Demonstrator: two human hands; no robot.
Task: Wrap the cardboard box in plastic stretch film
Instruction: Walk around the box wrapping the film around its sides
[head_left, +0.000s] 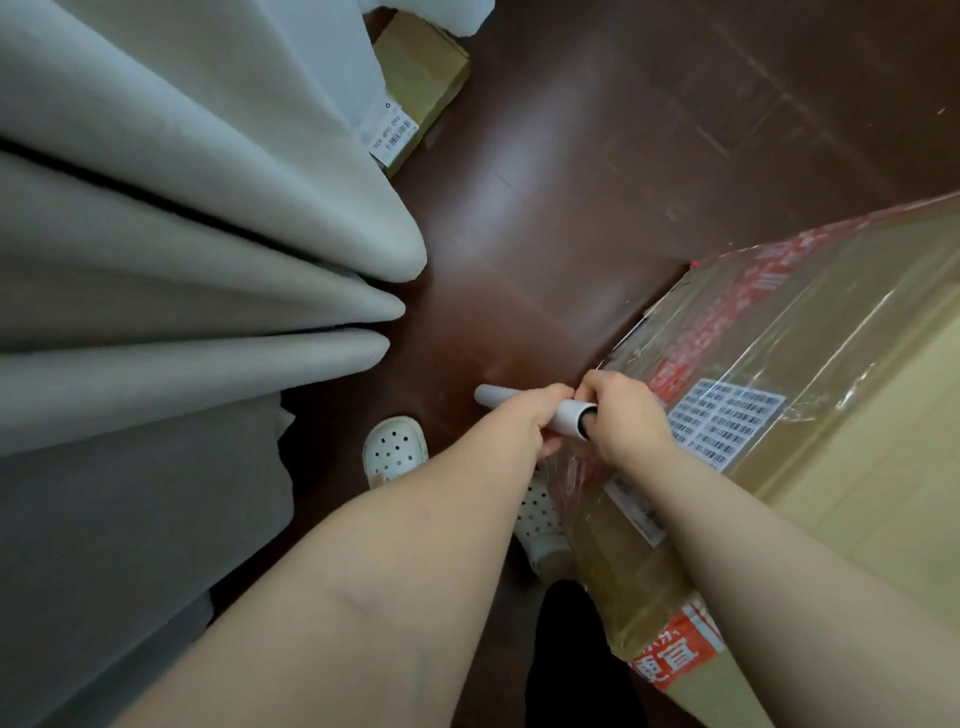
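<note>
A large cardboard box (831, 415) with red printing and barcode labels stands on the floor at the right, its near side covered by shiny clear film. The stretch film roll (493, 397), a thin pale tube, lies level just off the box's near left corner. My left hand (540, 415) grips the tube around its middle. My right hand (623, 415) holds the tube's right end, with a finger pushed into the open core. Film runs from the tube down onto the box face below my hands.
Grey-white curtain folds (208, 260) hang close on the left. A small cardboard box (421, 88) with a label sits on the dark brown floor (623, 156) at the top. My feet in white perforated clogs (392, 452) stand between the curtain and the box.
</note>
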